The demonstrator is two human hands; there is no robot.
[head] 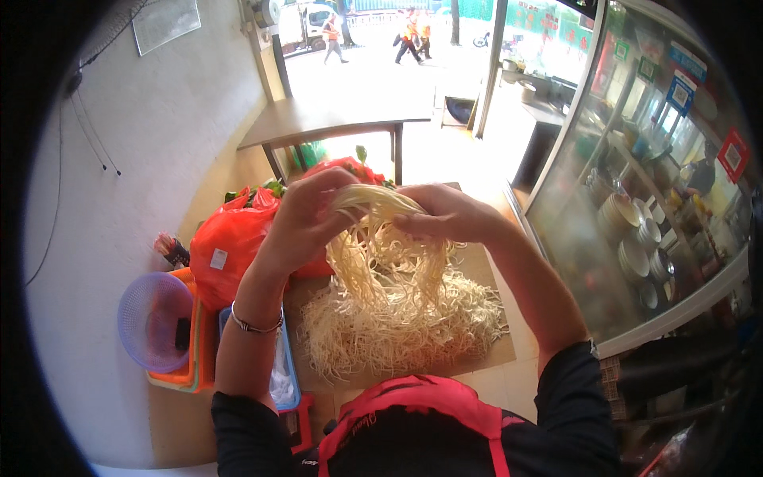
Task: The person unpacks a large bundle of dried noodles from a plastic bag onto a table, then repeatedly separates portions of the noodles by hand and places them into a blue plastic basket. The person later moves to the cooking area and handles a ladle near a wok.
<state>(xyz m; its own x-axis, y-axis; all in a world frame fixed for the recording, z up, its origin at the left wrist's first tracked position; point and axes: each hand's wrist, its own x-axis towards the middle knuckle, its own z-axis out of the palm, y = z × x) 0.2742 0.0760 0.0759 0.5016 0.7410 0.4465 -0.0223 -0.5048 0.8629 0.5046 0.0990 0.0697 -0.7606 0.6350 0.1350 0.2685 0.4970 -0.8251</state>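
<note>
A bundle of pale noodles (pixel 384 206) hangs between my two hands, its strands drooping in loops. My left hand (pixel 316 211) is closed around one end of the bundle. My right hand (pixel 447 211) grips the other end, thumb across the strands. Below them, a broad heap of loose noodles (pixel 405 334) is spread on a brown tabletop (pixel 501 334). The lowest hanging strands overlap the heap in this view, and I cannot tell whether they touch it.
Left of the heap are a full red plastic bag (pixel 229 244), a purple mesh basket (pixel 152 334), an orange crate (pixel 194 346) and a blue tray (pixel 292 375). A table (pixel 334 122) stands beyond. A glass partition (pixel 596 238) with bowls behind it lines the right. People walk outside.
</note>
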